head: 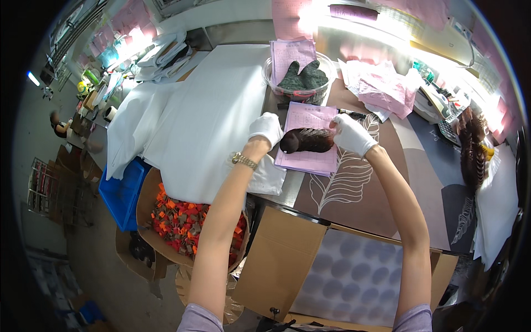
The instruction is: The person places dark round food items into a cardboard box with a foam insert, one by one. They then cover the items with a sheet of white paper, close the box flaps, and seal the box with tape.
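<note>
A bundle of dark brown, wavy hair-like strands (pixel 308 140) lies across a pink printed form (pixel 311 116) on the table. Its left end is rounded and smooth, the rest rippled. My left hand (pixel 266 129), in a white glove, is curled beside the left end. At the other end is my right hand (pixel 351 135), gloved too, with bent fingertips close against the strands. The fingers' undersides are hidden, so a grip by either hand is not visible. Beneath my left wrist lies a white cloth or bag (pixel 267 179).
White sheets (pixel 215 103) cover the table's left. Behind the form stands a clear plastic tub (pixel 327 79) holding dark green items. Crumpled pink papers (pixel 386 85) lie right. Below are a carton of red and orange pieces (pixel 182 224), a blue crate (pixel 120 199) and an open box (pixel 282 249).
</note>
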`<state>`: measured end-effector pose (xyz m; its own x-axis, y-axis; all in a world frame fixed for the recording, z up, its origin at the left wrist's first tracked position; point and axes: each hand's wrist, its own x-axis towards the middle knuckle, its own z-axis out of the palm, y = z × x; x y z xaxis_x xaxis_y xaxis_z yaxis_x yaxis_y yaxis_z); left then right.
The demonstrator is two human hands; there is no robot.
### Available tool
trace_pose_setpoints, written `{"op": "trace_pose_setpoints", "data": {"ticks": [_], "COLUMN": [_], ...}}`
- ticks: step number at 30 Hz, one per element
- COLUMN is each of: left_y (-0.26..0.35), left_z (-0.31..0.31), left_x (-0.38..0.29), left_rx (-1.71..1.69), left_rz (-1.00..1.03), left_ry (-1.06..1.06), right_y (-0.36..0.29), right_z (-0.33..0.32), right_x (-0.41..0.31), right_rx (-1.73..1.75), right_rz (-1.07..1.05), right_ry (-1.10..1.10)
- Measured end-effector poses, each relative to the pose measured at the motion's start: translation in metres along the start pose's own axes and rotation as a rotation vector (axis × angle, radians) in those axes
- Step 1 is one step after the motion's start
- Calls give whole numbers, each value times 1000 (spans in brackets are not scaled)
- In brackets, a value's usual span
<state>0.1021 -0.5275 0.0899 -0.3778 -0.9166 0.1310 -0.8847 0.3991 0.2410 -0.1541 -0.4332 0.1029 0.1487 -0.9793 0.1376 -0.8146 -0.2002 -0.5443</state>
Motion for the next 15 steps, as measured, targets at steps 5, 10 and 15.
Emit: {"op": "trace_pose_setpoints", "data": {"ticks": [5, 10, 15], "left_y": [18, 7, -2], "left_z": [-3, 10, 28], "left_x": [-28, -41, -44], "left_rx": [-461, -429, -587], "left_rz": [246, 188, 238], "left_ry": [-20, -229, -153], "right_y": [-42, -78, -85], "right_z": [14, 23, 24], "right_x": [4, 15, 17], "right_rx": [-110, -137, -240], "right_rz": [-153, -290, -325], "right_ry": [129, -33, -26]}}
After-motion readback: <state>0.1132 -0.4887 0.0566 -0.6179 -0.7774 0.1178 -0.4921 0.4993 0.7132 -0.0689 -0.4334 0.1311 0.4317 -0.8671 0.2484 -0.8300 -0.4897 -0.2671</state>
